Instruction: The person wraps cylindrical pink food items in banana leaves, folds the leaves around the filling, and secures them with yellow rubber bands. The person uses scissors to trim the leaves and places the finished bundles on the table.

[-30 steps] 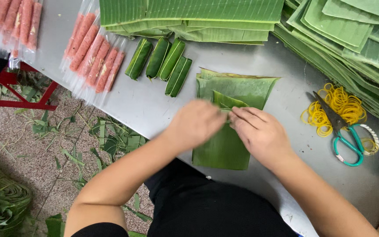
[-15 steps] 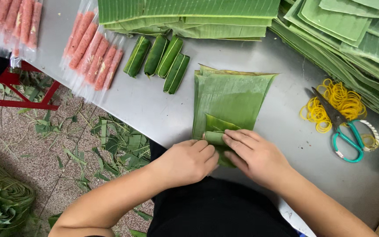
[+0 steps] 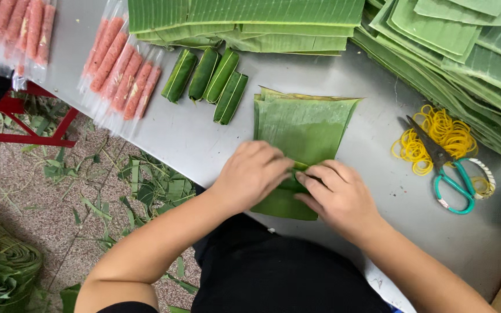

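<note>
Left hand (image 3: 253,177): fingers curled, pressing the banana leaf (image 3: 302,124), frame centre.
Right hand (image 3: 337,194): fingers gripping the leaf's fold.
Counter (image 3: 187,136): grey.

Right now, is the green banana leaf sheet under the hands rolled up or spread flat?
Partly rolled: green banana leaf sheet lies flat beyond left hand and right hand.

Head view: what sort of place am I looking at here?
Probably a small food-wrapping workshop. A metal table holds stacked banana leaves, plastic-wrapped pink sausages and finished leaf rolls. Both hands press on a leaf; leaf scraps litter the floor.
</note>
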